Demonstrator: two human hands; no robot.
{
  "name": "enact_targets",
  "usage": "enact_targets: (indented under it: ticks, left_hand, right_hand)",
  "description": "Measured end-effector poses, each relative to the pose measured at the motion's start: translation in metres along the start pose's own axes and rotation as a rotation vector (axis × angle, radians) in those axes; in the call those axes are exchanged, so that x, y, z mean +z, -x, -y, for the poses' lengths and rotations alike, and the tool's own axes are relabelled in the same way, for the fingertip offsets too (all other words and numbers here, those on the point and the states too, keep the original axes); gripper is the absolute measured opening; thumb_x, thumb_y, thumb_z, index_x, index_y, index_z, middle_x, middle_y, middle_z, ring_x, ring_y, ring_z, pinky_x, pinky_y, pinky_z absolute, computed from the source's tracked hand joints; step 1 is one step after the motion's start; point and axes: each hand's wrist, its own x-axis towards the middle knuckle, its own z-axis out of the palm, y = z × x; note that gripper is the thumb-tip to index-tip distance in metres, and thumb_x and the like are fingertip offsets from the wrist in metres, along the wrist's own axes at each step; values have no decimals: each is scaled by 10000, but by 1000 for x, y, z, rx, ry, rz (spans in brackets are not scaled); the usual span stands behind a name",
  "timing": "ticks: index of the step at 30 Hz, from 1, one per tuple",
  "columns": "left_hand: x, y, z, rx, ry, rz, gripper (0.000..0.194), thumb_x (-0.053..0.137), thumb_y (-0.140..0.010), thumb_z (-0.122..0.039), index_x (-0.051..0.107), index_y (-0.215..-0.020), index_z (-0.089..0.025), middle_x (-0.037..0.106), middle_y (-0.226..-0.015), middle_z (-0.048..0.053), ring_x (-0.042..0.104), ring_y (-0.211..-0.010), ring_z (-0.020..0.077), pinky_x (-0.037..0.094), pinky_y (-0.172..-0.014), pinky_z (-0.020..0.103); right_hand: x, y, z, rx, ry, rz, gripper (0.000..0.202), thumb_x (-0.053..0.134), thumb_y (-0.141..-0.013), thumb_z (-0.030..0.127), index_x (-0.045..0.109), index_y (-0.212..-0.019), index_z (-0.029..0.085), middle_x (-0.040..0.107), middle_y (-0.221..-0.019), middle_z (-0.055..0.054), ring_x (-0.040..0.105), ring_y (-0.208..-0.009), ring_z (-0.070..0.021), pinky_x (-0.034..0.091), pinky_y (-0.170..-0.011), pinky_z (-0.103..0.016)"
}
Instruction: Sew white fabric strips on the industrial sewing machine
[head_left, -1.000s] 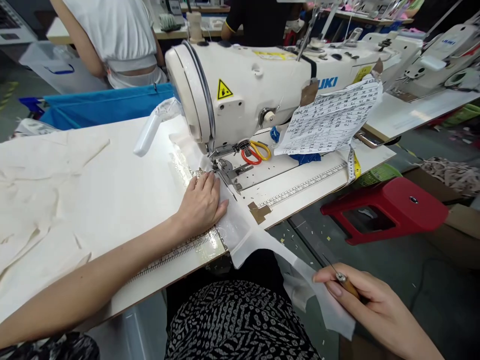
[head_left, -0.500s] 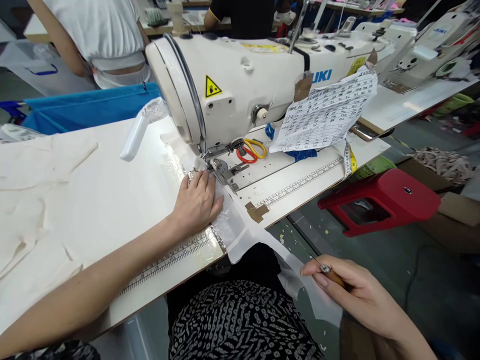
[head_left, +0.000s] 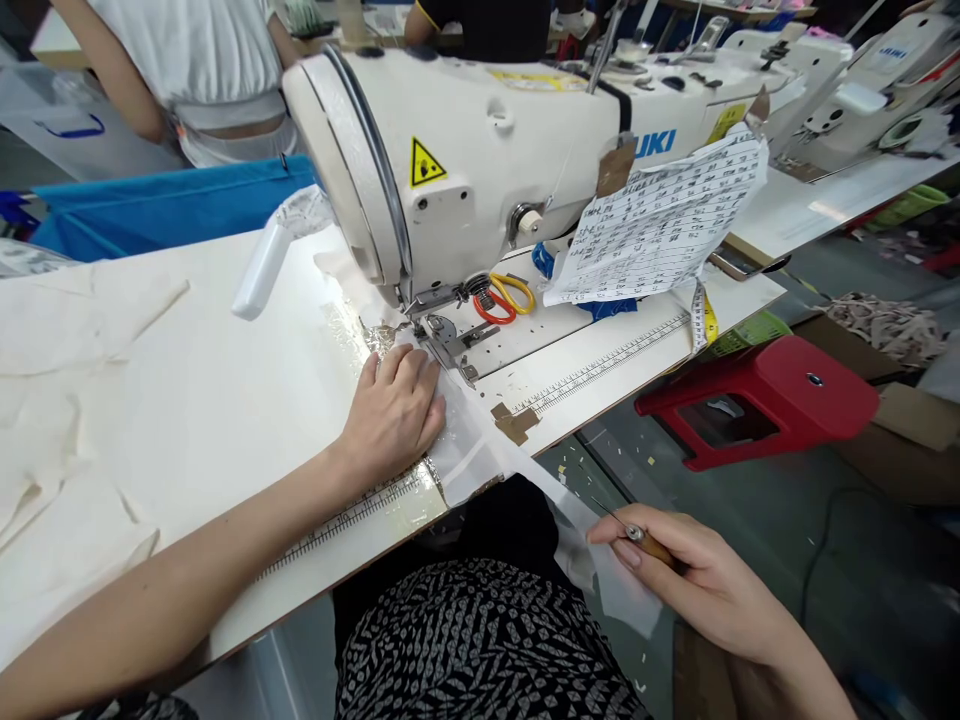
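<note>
My left hand (head_left: 395, 408) lies palm down on a piece of thin white fabric (head_left: 469, 440), pressing it to the table just in front of the sewing machine's (head_left: 465, 180) presser foot. Its fingers are slightly bent and close together, with the tips near the needle area. My right hand (head_left: 690, 565) is off the table's front edge, low on the right. It is closed around the wooden handle of an awl (head_left: 646, 545), whose thin metal point sticks out to the upper left. The fabric's long tail runs down from the table to this hand's fingertips.
Red-and-yellow-handled scissors (head_left: 504, 298) lie on the machine bed. A handwritten sheet (head_left: 660, 225) hangs from the machine, near a tape measure (head_left: 703, 320). Cream fabric pieces (head_left: 67, 400) are at left. A red stool (head_left: 780, 400) stands at right. A person (head_left: 202, 70) stands beyond.
The white fabric's near edge has moved up toward the machine. My left fingers are more bent. My right hand has shifted slightly left and up with the awl. The view has shifted a little.
</note>
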Motion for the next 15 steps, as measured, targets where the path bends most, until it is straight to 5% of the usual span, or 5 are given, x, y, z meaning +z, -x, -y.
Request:
enact_targets:
  ticks: [5, 15]
  left_hand:
    - [1, -2, 1, 5, -4, -15, 479, 292, -998, -328, 557, -1307, -76, 545, -1337, 211, 415, -1329, 361, 367, -1104, 583]
    - [0, -2, 1, -16, 44, 0, 466, 311, -987, -319, 543, -1331, -106, 545, -1350, 200, 409, -1342, 356, 352, -1130, 587]
  right_hand:
    - [3, -10, 6, -42, 5, -17, 243, 473, -1002, 254, 713, -993, 219, 738, -761, -28, 644, -565, -120, 481, -551, -195]
    - [14, -30, 7, -82, -36, -29, 242, 464, -1005, 251, 700, -1022, 202, 692, -720, -21, 536, -492, -100, 410, -492, -217]
